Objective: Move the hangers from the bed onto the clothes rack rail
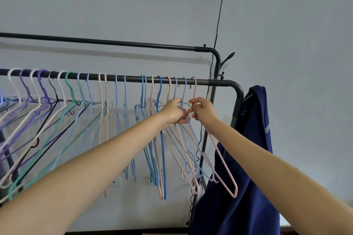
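Thin plastic-coated wire hangers [122,120] in white, purple, black, green, pale blue and peach hung in a long row along the lower rail [133,78], hooks over the dark bar, bodies swinging at mixed angles. Right at the end of the row, the left hand [174,110] had its fingers curled round the necks of a blue hanger [184,91] and its neighbours, bunching them just below the rail. The right hand [202,109] pinched the neck of the last pink hanger [223,162], whose hook sat on the rail near the corner bend [237,89]. Only a short stretch of bare bar showed between that hook and the bend. Just past the corner post hung a navy garment [254,139], close beside the pink hanger's lower edge. The upper rail [114,42] behind ran bare, and a black cable [219,15] dropped down the wall.
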